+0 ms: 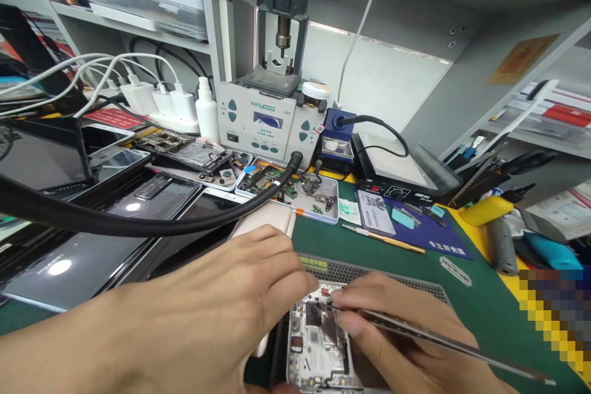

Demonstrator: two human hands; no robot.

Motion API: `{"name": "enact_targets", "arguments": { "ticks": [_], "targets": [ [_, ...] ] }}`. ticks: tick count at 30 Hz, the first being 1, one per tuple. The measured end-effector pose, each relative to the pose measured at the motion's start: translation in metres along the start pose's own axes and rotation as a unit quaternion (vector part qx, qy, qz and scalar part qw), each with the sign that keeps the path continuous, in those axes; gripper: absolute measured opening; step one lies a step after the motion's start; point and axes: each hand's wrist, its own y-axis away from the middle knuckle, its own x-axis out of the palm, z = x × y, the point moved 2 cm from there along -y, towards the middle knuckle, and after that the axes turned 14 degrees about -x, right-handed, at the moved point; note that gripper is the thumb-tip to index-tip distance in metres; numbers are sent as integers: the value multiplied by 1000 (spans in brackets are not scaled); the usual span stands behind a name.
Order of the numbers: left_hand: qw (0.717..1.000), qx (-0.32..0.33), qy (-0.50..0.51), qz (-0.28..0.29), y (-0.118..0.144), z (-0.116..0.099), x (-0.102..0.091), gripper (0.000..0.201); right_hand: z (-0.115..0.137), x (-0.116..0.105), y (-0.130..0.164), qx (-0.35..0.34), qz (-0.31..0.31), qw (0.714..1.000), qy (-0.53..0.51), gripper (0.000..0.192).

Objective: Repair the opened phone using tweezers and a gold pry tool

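Observation:
An opened phone (pixel 318 345), its inner frame and parts bare, lies at the bottom middle on a black perforated mat. My left hand (pixel 240 289) is closed over the phone's left side, with its bent fingers at the top edge and part of the thumb near the lower left corner. Pinched in my right hand (pixel 397 326) are metal tweezers (pixel 443 341), which slant down to the right. Their tips are close to the top of the phone, partly hidden by my fingers. Under my left hand shows part of a white object.
A thick black hose (pixel 184 226) arches across the left from a hot air station (pixel 263 120). Trays of small boards (pixel 300 188) sit behind the phone. Several phones (pixel 115 234) lie at left. A craft knife (pixel 383 239) rests on the green mat.

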Motion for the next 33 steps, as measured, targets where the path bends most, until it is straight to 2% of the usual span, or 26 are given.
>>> {"name": "enact_targets", "arguments": {
  "ticks": [18,23,28,33],
  "targets": [
    [999,-3,6,39,0,4,1,43,-2,1,-2,-57,-32,998,12,30],
    [999,0,8,35,-2,3,0,45,-1,1,-1,-64,-19,997,44,28],
    [999,-6,7,36,-2,1,3,43,2,-3,-10,-107,-11,992,70,10],
    [999,11,-2,30,-2,2,1,41,3,-5,-11,-110,24,990,86,13]
  ]
}}
